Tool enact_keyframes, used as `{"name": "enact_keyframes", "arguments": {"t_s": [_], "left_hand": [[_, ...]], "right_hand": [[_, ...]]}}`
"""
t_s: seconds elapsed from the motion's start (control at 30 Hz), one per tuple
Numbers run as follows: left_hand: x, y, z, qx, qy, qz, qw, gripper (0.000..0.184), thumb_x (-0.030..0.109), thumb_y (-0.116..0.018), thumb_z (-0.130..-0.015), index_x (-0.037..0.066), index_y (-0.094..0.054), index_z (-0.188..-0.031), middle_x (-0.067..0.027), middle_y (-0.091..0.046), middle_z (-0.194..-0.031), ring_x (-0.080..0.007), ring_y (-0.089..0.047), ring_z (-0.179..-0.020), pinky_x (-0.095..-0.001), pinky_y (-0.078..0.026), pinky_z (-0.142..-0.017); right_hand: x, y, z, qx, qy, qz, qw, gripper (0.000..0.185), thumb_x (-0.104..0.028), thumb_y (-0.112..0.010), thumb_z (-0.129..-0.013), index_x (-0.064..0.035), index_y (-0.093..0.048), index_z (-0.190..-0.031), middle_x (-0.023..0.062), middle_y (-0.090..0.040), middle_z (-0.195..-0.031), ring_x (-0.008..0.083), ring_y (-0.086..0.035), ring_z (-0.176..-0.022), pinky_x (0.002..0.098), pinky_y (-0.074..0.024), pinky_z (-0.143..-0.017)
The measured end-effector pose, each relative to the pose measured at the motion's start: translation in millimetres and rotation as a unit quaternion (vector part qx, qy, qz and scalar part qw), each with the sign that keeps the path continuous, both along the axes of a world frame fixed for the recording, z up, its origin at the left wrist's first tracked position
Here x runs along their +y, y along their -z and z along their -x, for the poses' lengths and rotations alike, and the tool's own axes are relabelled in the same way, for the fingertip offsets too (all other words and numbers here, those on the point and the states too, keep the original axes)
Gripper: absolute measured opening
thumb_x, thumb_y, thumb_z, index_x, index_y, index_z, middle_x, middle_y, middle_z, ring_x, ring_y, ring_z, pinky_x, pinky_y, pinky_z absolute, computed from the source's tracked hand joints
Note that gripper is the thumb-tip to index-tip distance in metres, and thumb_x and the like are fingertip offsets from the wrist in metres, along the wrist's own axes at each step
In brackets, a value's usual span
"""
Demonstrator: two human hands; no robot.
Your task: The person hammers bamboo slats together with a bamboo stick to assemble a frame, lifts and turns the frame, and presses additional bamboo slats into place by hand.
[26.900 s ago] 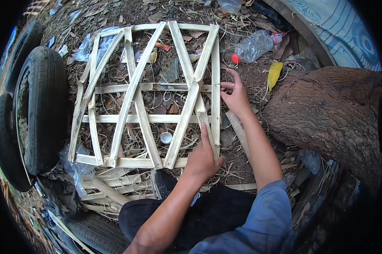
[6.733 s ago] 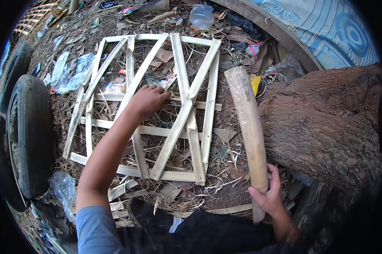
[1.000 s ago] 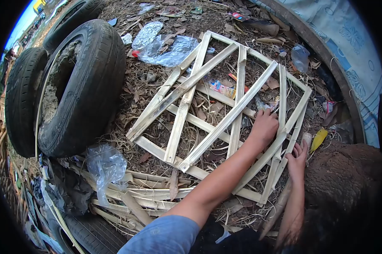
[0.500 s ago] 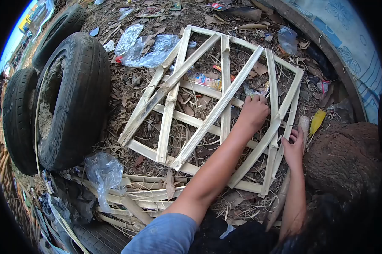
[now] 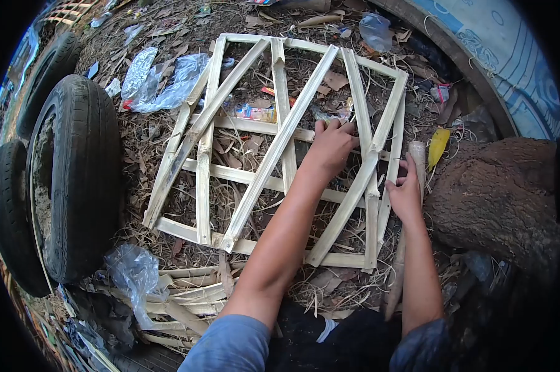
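A lattice frame of pale split-bamboo slats (image 5: 271,164) lies on the ground in front of me, with several slanting pieces across its crosswise ones. My left hand (image 5: 333,149) reaches over the middle, its fingers curled down onto a crosswise bamboo slat (image 5: 243,126); its fingertips are partly hidden. At the right edge, my right hand (image 5: 406,192) has thumb and fingers apart, the thumb touching the outer edge slat (image 5: 386,204). A rounded wooden stick (image 5: 417,155) stands just behind that hand.
Old tyres (image 5: 84,180) stand at the left. A large brown rough block (image 5: 494,192) sits on the right near a yellow leaf (image 5: 439,147). More bamboo strips (image 5: 190,297) and a clear plastic bag (image 5: 134,276) lie near me. A blue patterned sheet (image 5: 503,56) is at upper right.
My view has shifted, so the frame and both hands appear farther left. The left hand stays on the crosswise slat and the right hand stays by the outer edge.
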State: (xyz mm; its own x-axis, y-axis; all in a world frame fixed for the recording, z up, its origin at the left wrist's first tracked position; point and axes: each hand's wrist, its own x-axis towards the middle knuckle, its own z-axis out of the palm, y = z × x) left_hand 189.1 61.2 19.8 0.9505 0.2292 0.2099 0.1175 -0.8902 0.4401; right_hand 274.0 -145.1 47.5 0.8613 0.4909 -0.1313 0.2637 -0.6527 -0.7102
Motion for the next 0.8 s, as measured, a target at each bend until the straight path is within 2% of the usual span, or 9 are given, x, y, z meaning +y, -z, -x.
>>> {"name": "enact_keyframes", "arguments": {"t_s": [0.13, 0.2, 0.33, 0.37, 0.47, 0.53, 0.63, 0.73, 0.8], "left_hand": [[-8, -12, 9, -0.003, -0.031, -0.064, 0.997, 0.045, 0.002, -0.070, -0.063, 0.019, -0.074, -0.104, -0.0045, -0.057, -0.106, -0.0248, -0.051, -0.113, -0.0492, -0.032, -0.097], [-8, -23, 18, 0.041, -0.030, -0.070, 0.996, 0.052, 0.004, -0.073, -0.065, 0.019, -0.069, -0.114, -0.0049, -0.057, -0.113, -0.0243, -0.048, -0.119, -0.0496, -0.030, -0.099], [34, -72, 59, 0.020, -0.084, 0.086, 0.993, 0.048, 0.008, -0.071, -0.079, 0.017, -0.059, -0.124, -0.0071, -0.062, -0.114, -0.0268, -0.055, -0.115, -0.0494, -0.031, -0.103], [55, -82, 72, 0.008, -0.111, 0.041, 0.993, 0.047, 0.005, -0.069, -0.078, 0.016, -0.059, -0.122, -0.0081, -0.063, -0.115, -0.0290, -0.056, -0.116, -0.0497, -0.033, -0.103], [110, -89, 104, 0.162, -0.223, -0.025, 0.961, 0.054, -0.001, -0.068, -0.071, 0.015, -0.059, -0.121, -0.0088, -0.062, -0.122, -0.0301, -0.055, -0.121, -0.0496, -0.036, -0.107], [130, -75, 117, 0.223, -0.212, -0.064, 0.949, 0.059, 0.004, -0.069, -0.070, 0.016, -0.058, -0.127, -0.0062, -0.062, -0.120, -0.0264, -0.054, -0.121, -0.0481, -0.036, -0.105], [143, -57, 130, 0.218, -0.109, -0.203, 0.948, 0.050, 0.007, -0.073, -0.066, 0.017, -0.066, -0.115, -0.0040, -0.063, -0.117, -0.0265, -0.049, -0.125, -0.0454, -0.037, -0.106], [163, -47, 142, 0.176, -0.076, -0.241, 0.952, 0.040, 0.017, -0.078, -0.070, 0.017, -0.068, -0.109, -0.0021, -0.063, -0.113, -0.0255, -0.050, -0.122, -0.0443, -0.038, -0.104], [164, -47, 139, 0.176, -0.080, -0.252, 0.948, 0.035, 0.022, -0.077, -0.073, 0.017, -0.069, -0.106, -0.0017, -0.063, -0.111, -0.0234, -0.049, -0.123, -0.0439, -0.038, -0.103]], "right_hand": [[-6, 15, -1, -0.022, 0.012, 0.009, 1.000, 0.084, 0.007, -0.066, -0.082, -0.0022, -0.022, -0.152, 0.0163, -0.051, -0.132, 0.0187, -0.062, -0.088, 0.0317, -0.0550, -0.076], [-5, 13, 2, -0.022, 0.016, 0.004, 1.000, 0.083, 0.007, -0.065, -0.082, -0.0025, -0.021, -0.153, 0.0162, -0.051, -0.132, 0.0192, -0.062, -0.089, 0.0319, -0.0548, -0.077], [-6, 22, 1, -0.023, 0.026, -0.009, 0.999, 0.082, 0.008, -0.063, -0.084, -0.0029, -0.021, -0.153, 0.0157, -0.052, -0.132, 0.0208, -0.062, -0.092, 0.0329, -0.0543, -0.081], [-3, 12, 5, -0.011, 0.021, 0.005, 1.000, 0.080, 0.006, -0.062, -0.085, -0.0011, -0.019, -0.153, 0.0196, -0.049, -0.134, 0.0261, -0.064, -0.097, 0.0373, -0.0514, -0.087], [0, 6, 8, 0.008, 0.031, -0.004, 0.999, 0.080, 0.005, -0.062, -0.086, -0.0013, -0.020, -0.152, 0.0198, -0.049, -0.134, 0.0264, -0.064, -0.098, 0.0375, -0.0508, -0.088], [-1, 11, 5, 0.001, 0.030, -0.015, 0.999, 0.079, 0.006, -0.062, -0.085, -0.0013, -0.020, -0.152, 0.0197, -0.049, -0.134, 0.0272, -0.064, -0.099, 0.0376, -0.0502, -0.090], [-4, 17, 6, -0.019, 0.026, -0.002, 0.999, 0.078, 0.006, -0.061, -0.085, -0.0008, -0.020, -0.152, 0.0197, -0.049, -0.134, 0.0281, -0.063, -0.101, 0.0375, -0.0498, -0.091], [-2, 14, 7, -0.023, 0.035, -0.004, 0.999, 0.080, 0.006, -0.063, -0.084, -0.0020, -0.022, -0.153, 0.0170, -0.052, -0.133, 0.0226, -0.062, -0.097, 0.0342, -0.0538, -0.081], [0, 10, 7, -0.011, 0.035, -0.007, 0.999, 0.078, 0.007, -0.061, -0.085, -0.0004, -0.022, -0.151, 0.0198, -0.050, -0.133, 0.0275, -0.064, -0.099, 0.0371, -0.0507, -0.088]]}}
